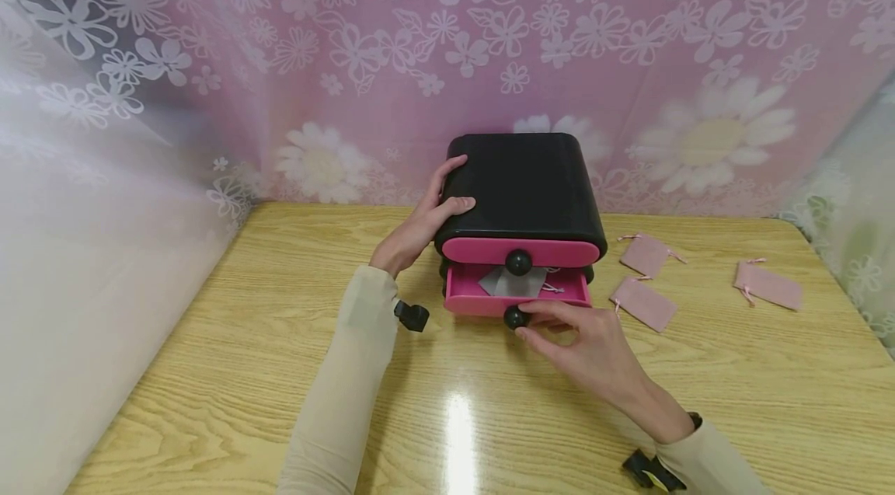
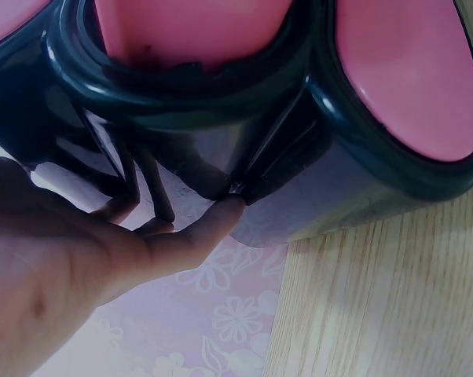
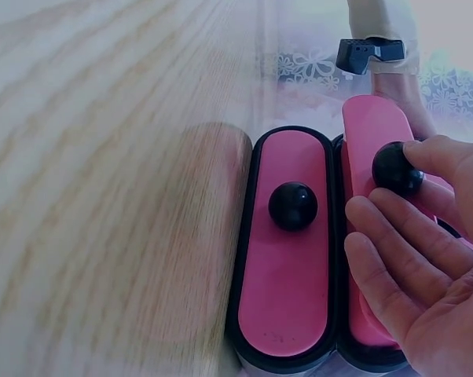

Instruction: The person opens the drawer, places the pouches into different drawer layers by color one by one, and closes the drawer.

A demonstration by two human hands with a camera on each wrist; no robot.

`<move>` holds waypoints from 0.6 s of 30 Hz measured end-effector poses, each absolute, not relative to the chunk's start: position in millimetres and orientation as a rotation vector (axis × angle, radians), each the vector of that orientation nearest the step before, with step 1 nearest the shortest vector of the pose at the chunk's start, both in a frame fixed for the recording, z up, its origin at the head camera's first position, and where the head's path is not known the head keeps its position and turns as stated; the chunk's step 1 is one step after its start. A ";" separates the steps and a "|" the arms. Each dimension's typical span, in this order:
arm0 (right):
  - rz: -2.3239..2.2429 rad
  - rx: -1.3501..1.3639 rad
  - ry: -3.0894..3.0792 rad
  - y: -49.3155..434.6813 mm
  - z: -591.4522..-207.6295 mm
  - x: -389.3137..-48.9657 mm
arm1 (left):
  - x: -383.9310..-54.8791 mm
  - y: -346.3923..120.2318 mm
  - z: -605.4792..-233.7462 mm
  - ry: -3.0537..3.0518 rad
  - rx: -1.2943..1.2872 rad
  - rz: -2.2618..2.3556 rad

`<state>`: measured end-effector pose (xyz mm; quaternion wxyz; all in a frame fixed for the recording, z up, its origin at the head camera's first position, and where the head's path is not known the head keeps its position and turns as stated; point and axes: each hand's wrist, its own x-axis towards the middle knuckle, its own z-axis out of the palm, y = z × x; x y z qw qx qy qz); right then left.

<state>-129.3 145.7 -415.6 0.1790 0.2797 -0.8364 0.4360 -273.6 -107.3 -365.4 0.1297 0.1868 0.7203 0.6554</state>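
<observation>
A black drawer cabinet with pink fronts stands on the table. Its middle drawer is pulled out, and a grey pouch with light drawstrings lies inside. My right hand pinches that drawer's round black knob between thumb and index finger; the other fingers are spread beside it in the right wrist view. My left hand rests against the cabinet's left side and top edge, its fingertips touching the black shell in the left wrist view. The bottom drawer is closed, as is the top drawer.
Right of the cabinet lie three pink drawstring pouches, one at the back, one nearer and one farther right. A flowered curtain hangs behind the wooden table and along its sides.
</observation>
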 end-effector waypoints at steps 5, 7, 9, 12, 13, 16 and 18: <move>1.235 0.783 -2.371 145.5 -415.9 -131.9 | -274.4 -107.3 -365.4 2.101 0.543 1.897; 1.227 0.777 -2.376 145.4 -415.9 -132.6 | -274.8 -107.2 -365.6 2.100 0.546 1.896; 1.212 0.765 -2.381 145.2 -416.0 -133.1 | -275.1 -107.2 -365.5 2.099 0.548 1.896; 1.208 0.747 -2.382 144.7 -416.4 -133.9 | -274.7 -107.4 -365.4 2.095 0.549 1.897; 1.207 0.735 -2.385 144.5 -416.6 -134.1 | -274.5 -107.5 -365.3 2.095 0.548 1.897; 1.224 0.696 -2.396 143.9 -417.3 -134.8 | -273.9 -107.7 -365.1 2.094 0.545 1.898; 1.239 0.668 -2.408 143.6 -417.8 -134.9 | -273.7 -107.7 -365.1 2.095 0.544 1.898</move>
